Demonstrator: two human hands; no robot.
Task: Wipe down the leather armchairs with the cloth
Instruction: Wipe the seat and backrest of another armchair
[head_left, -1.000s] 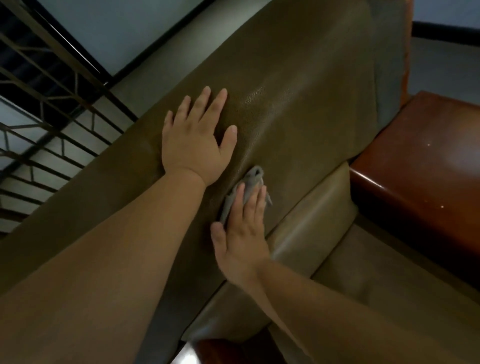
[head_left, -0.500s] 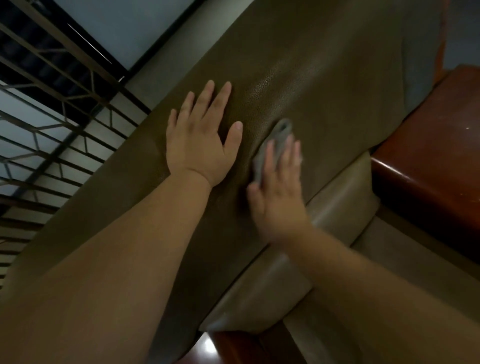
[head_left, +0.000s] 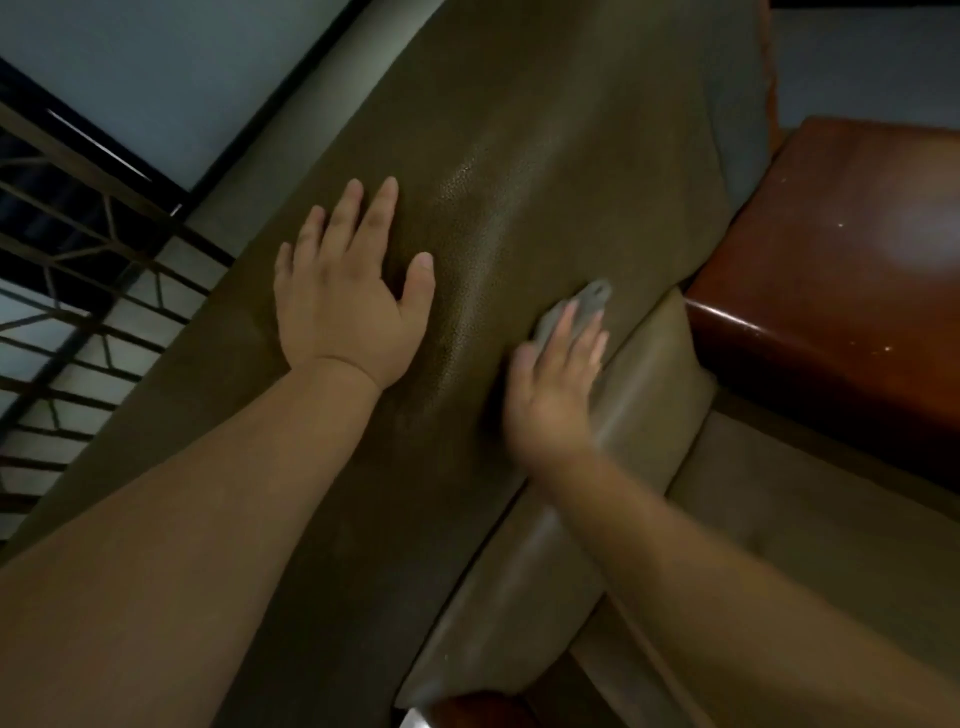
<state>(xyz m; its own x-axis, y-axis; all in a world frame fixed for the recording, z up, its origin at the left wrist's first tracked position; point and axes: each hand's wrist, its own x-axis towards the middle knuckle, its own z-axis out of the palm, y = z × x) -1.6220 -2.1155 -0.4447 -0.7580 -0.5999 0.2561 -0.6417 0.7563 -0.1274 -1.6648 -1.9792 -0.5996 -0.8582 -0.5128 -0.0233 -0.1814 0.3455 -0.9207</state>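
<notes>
Across the middle of the frame, running from lower left to upper right, lies the olive-brown leather backrest (head_left: 519, 171) of an armchair, its grain catching a dull sheen near the centre. Left of centre, the left hand (head_left: 348, 301) rests flat on that leather, fingers straight and slightly spread, thumb out to the right, holding nothing; its bare forearm fills the lower left corner. Just right of centre, the right hand (head_left: 556, 384) presses a small grey cloth (head_left: 576, 309) against the leather with straight fingers laid over it. This hand is blurred, so the exact lie of each finger is hard to read, but none looks curled round the cloth. One end of the cloth pokes out beyond the fingertips toward the upper right, and the cloth sits right at the seam where the backrest meets a paler, rounded cushion (head_left: 639, 415). The two hands are near each other without touching, with a strip of bare leather between them.

At the right edge, a glossy reddish-brown wooden armrest (head_left: 841, 270) sits beside the cushion, with small bright specks on its top. Below it, in the lower right, the paler seat (head_left: 810, 530) shows behind the right forearm. In the upper left, a dark metal grille (head_left: 67, 270) crosses a pale wall (head_left: 156, 67).
</notes>
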